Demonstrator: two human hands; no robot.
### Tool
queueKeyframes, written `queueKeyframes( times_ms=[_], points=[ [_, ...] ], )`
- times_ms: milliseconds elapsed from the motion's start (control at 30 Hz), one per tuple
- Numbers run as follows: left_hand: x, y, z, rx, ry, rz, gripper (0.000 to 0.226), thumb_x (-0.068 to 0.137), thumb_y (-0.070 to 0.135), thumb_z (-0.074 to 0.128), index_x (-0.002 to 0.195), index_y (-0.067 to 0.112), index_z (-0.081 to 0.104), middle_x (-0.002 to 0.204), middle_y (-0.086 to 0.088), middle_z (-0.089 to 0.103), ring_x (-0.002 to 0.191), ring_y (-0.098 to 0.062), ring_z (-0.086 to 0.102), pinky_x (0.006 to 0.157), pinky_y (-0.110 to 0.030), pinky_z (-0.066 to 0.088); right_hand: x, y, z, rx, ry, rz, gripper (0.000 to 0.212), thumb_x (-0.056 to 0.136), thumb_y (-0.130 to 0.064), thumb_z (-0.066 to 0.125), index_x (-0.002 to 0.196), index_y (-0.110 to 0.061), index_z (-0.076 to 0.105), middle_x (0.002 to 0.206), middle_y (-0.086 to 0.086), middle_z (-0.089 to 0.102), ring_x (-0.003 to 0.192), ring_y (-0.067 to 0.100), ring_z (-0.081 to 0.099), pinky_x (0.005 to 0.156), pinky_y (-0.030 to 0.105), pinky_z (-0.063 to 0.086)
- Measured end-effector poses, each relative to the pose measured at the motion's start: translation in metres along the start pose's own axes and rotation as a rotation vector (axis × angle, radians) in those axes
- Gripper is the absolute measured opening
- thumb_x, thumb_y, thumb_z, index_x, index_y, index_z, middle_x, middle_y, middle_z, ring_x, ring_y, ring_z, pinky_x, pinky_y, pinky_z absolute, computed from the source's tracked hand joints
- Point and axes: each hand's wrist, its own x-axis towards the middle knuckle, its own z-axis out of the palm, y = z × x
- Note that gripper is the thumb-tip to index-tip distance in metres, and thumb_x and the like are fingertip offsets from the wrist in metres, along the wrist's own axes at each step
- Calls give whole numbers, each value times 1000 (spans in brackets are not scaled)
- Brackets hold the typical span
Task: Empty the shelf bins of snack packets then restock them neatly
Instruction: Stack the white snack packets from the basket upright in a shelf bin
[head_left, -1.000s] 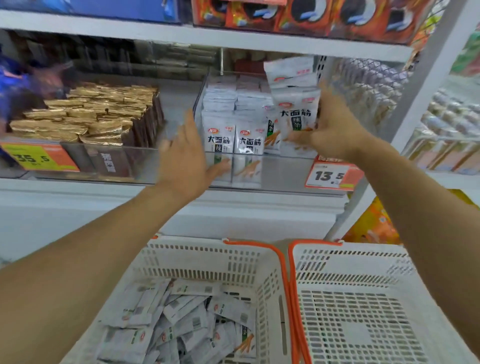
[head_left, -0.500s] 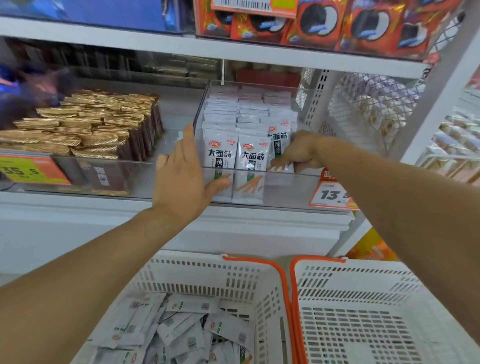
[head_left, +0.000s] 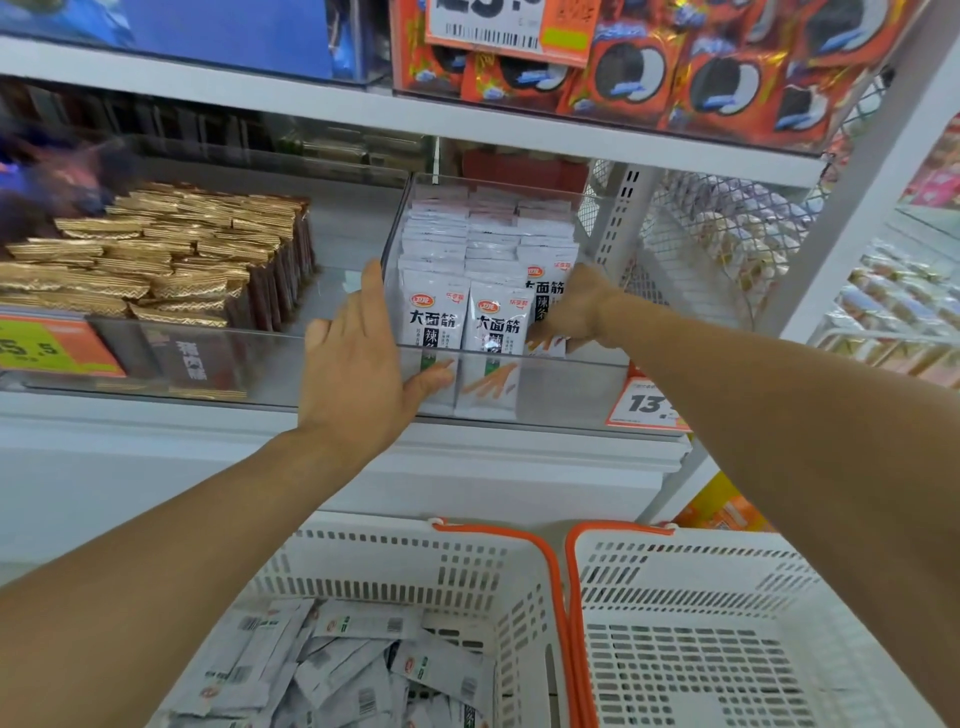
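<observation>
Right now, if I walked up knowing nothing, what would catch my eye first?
Two bare arms reach into a clear shelf bin of upright white snack packets: the left hand lies flat at its left front, the right hand holds the right-hand row. Below sit two white baskets, the left basket holding loose packets.

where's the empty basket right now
In the head view, the empty white basket sits at the bottom right below the shelf, side by side with the left basket holding loose white packets.
</observation>
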Motion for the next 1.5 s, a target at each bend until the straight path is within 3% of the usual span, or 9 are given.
queueKeyframes(
  times_ms=[133,333,467,567,833,1033,1133,1233,1500],
  points=[
    [-1,-1,1,17,3,4,116,80,67,67,157,1,10,141,-15,51,126,-30,49,94,-38,28,-2,5,-2,68,-131,36,52,75,-1,85,120,1,59,116,16,70,102,27,70,78,37,63],
    [0,-2,2,-8,11,7,115,78,65,70,156,2,14,135,-14,54,122,-30,51,94,-39,30,0,11,-11,127,156,-26,84,54,-6,97,123,-13,49,111,11,67,82,28,74,69,45,64],
    [0,-4,4,-18,13,0,115,77,64,71,156,2,16,134,-14,55,122,-30,51,92,-37,28,0,14,1,265,66,-7,86,56,-2,95,124,-16,44,112,9,68,89,32,73,67,47,64],
    [1,-5,5,-25,19,2,114,77,63,73,156,2,16,137,-13,53,124,-30,50,92,-35,25,2,13,1,259,-46,-14,76,63,3,90,126,-9,50,114,11,68,95,29,71,69,38,63],
    [0,-4,5,-23,23,0,115,77,63,73,157,3,15,142,-13,51,129,-29,48,96,-38,28,-4,12,-18,240,-107,37,47,78,0,83,119,2,60,114,18,67,98,31,68,74,45,64],
    [-1,-3,4,-16,17,-3,114,78,63,71,157,3,15,141,-14,51,127,-30,49,96,-40,30,-12,11,-23,212,13,-79,48,79,0,81,120,-4,55,105,14,74,83,29,76,75,45,63],
    [-1,-3,4,-15,20,-1,114,78,63,71,157,2,15,141,-15,51,127,-31,48,97,-41,30,-16,11,-19,0,168,-157,43,78,-16,86,112,-7,62,101,8,74,81,24,74,74,43,63],
    [-1,-3,5,-15,25,0,115,77,63,73,156,3,15,141,-14,51,127,-31,49,96,-40,30,-20,11,-18,-178,283,-154,34,79,-34,85,89,-5,71,75,5,76,63,16,73,70,35,63],
    [-2,-3,5,-10,25,1,115,76,63,72,156,2,16,138,-15,53,124,-32,50,95,-40,30,-19,6,-16,304,68,91,28,80,-12,84,100,5,73,79,15,77,76,23,77,82,36,63]
  ],
)
